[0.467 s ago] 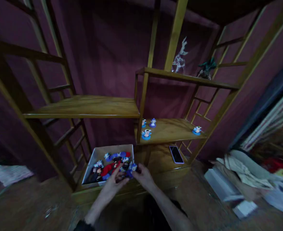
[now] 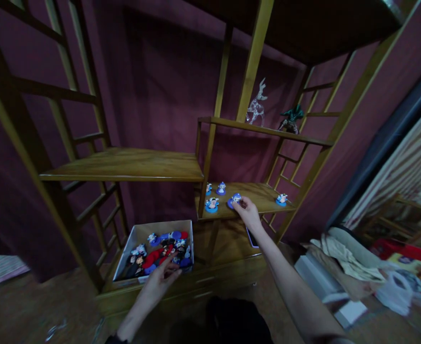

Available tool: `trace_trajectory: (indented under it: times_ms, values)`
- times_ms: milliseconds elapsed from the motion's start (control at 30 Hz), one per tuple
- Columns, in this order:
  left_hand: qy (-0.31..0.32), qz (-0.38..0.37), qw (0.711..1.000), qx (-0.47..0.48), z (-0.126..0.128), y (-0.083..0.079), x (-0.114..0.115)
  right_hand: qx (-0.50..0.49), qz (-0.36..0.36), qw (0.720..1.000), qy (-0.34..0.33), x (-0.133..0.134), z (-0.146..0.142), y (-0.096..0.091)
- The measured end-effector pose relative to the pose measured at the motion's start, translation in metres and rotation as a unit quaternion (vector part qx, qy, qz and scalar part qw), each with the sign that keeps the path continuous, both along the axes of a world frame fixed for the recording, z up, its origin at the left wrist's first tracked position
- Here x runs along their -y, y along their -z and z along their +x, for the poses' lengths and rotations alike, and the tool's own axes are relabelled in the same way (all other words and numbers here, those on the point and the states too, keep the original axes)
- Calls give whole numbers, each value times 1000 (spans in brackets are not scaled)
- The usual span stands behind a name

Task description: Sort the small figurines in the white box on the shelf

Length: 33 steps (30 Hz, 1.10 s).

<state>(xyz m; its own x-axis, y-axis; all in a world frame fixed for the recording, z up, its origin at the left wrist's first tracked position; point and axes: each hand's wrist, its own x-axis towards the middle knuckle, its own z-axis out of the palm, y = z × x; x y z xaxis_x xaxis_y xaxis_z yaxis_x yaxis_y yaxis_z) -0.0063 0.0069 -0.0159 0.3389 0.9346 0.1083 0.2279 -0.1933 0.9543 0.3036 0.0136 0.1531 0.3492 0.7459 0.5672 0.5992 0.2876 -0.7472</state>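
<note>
My right hand (image 2: pixel 249 213) grips a small purple-and-white figurine (image 2: pixel 234 199) by its side, at the front of the right-hand shelf (image 2: pixel 258 193). Left of it stand a purple-based figurine (image 2: pixel 221 188), a blue-based figurine (image 2: pixel 212 205) and another, partly hidden by the post (image 2: pixel 208 189). A further blue-based figurine (image 2: pixel 281 199) is at the shelf's right end. Over the near edge of a white box (image 2: pixel 133 241) hovers my left hand (image 2: pixel 163 277), fingers apart and holding nothing. Several red, black, blue and purple figurines (image 2: pixel 153 258) lie jumbled in that box.
A phone (image 2: pixel 252 239) lies on the lower board, partly behind my right forearm. Above stand a clear deer ornament (image 2: pixel 256 106) and a dark green figure (image 2: pixel 291 119). Wooden posts divide the shelves. Bags and cloths (image 2: pixel 346 258) are piled on the floor at right.
My right hand has carried the purple figurine from the box up and right to the shelf. My left hand stays by the box. The view has shifted slightly.
</note>
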Motion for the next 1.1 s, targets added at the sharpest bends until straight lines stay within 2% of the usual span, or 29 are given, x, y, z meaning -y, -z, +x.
trace_trajectory:
  times_ms: [133,333,733,1000,1100]
  values:
    - [3,22,1000,-14,-2,6,-6,101,-53,993,21,-19,-1,4]
    - [-1,42,998,-56,-3,5,-6,187,-75,977,64,-19,-4,11]
    - [-47,45,992,-106,-12,-15,-8,190,-91,973,98,-15,-6,12]
    - [-51,56,983,-168,-15,-18,-10,178,-90,976,83,-13,-8,10]
    - [-72,52,979,-185,-18,-19,-12,175,-89,977,85,-15,-6,11]
